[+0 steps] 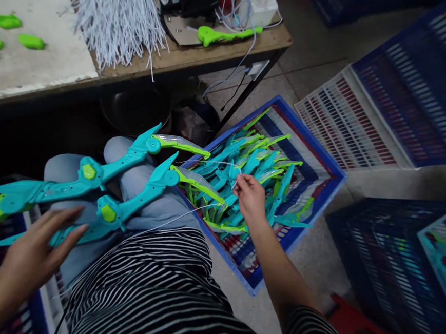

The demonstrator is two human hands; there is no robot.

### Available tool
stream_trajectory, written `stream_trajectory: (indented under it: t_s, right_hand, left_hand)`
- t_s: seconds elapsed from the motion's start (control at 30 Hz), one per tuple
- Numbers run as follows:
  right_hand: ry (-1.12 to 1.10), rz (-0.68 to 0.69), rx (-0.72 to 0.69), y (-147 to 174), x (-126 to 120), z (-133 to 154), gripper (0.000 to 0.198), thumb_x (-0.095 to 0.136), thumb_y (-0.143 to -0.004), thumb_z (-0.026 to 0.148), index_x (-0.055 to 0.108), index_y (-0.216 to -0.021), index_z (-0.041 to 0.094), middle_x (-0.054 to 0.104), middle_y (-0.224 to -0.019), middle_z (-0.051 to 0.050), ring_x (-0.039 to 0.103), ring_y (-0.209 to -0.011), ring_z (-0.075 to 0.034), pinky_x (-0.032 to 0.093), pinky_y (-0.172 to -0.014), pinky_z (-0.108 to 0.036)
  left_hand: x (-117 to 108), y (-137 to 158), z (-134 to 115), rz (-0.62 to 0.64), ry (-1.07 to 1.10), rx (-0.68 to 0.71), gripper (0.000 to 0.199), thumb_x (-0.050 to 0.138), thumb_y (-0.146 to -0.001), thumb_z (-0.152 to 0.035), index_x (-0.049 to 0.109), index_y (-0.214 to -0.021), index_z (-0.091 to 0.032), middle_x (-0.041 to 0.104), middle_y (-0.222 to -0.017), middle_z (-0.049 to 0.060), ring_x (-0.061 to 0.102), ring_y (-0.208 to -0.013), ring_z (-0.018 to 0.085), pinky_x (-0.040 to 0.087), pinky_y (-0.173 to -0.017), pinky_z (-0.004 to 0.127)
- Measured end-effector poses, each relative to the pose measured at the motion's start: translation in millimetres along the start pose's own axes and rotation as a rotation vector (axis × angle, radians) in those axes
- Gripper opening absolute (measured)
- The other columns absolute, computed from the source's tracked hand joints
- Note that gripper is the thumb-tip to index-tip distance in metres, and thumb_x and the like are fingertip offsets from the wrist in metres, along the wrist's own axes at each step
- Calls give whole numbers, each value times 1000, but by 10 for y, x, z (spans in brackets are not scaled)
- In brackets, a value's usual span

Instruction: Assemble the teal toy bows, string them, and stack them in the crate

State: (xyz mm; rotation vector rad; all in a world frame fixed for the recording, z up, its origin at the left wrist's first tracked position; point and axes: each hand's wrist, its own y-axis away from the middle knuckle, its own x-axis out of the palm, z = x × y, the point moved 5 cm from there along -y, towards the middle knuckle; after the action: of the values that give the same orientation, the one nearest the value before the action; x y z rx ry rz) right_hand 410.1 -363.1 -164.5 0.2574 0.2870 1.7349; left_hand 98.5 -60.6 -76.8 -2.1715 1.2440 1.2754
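Observation:
Two turquoise-and-green toy bows lie side by side across the lap: the farther toy bow [122, 165] and the nearer toy bow [138, 197]. My left hand [33, 252] is over the left end of the nearer one, thumb and fingers spread; whether it touches the plastic is unclear. In a pinch, my right hand [250, 197] holds a thin white string [219, 162] above the crate, right of the bow tips. Another length of white string [180, 216] runs from the nearer bow's green tip back toward the lap.
A blue crate [332, 182] full of similar bows stands on the floor at the right. On the table [76, 68] lie a bundle of white strings [116, 19], loose green pieces [31, 42] and a green limb [229, 34]. More crates [413, 99] stand farther right.

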Motion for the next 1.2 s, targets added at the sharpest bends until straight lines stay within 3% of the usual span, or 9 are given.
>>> stream_trajectory:
  t_s: [0.07,0.17,0.27,0.4,0.57,0.77,0.9,1.07,1.2]
  right_hand:
    - [-81,33,-40,-162,155,116,35,77,-59,45,56,-72,21,53,-58,6,48,-51,-8,36,-43,-21]
    - [-61,35,-132,-377,375,209,35,75,-61,46,55,-73,21,54,-58,5,49,-51,-9,39,-44,-22]
    - [53,25,-219,-517,540,185,33,70,-64,48,55,-73,20,52,-54,6,48,-48,-9,39,-44,-23]
    - [194,31,-326,-558,680,90,30,67,-68,48,58,-73,20,58,-60,3,52,-54,-11,45,-52,-25]
    - [269,48,-457,-526,777,11,24,63,-73,44,61,-76,20,63,-72,0,57,-66,-13,49,-66,-28]
    - [342,56,-514,-508,798,-30,23,60,-78,43,60,-76,20,63,-75,-1,58,-67,-14,49,-67,-29]
    - [478,11,-605,-462,753,41,19,57,-81,40,61,-75,21,64,-78,-3,57,-69,-15,49,-68,-30]
    - [570,55,-706,-426,757,113,19,53,-86,36,61,-75,22,64,-79,-4,58,-71,-17,49,-68,-32]
    - [646,151,-750,-420,795,106,18,50,-88,34,62,-78,23,65,-83,-5,60,-78,-18,49,-72,-33]
  left_hand:
    - [243,-356,-300,55,63,75,59,50,-78,-61,57,-119,-19,60,-118,12,58,-106,30,53,-76,38]
    - [625,-646,-596,249,205,102,61,50,-76,-60,59,-117,-16,64,-112,12,60,-105,28,47,-93,41]
    - [794,-636,-612,392,260,42,53,50,-77,-58,64,-110,-18,68,-106,10,62,-100,26,48,-91,37]
    - [830,-587,-557,626,325,-49,46,49,-79,-56,69,-100,-21,72,-100,6,65,-92,25,52,-81,32]
    - [928,-1027,-718,510,413,-82,42,55,-74,-51,70,-94,-17,73,-93,6,65,-87,24,50,-80,31]
    - [1528,-1486,-1017,572,786,-313,22,61,-77,-28,66,-92,-13,68,-71,3,62,-61,14,50,-63,26]
    - [1890,-1623,-1222,635,976,-493,23,62,-79,-15,61,-101,-10,64,-60,1,57,-48,10,47,-53,22]
    - [2091,-1726,-1429,697,1113,-514,25,55,-82,-8,61,-107,-10,63,-57,0,58,-48,9,46,-50,19]
    - [2156,-1765,-1497,720,1167,-514,14,55,-83,-9,64,-94,-11,63,-58,1,59,-48,9,47,-50,19]
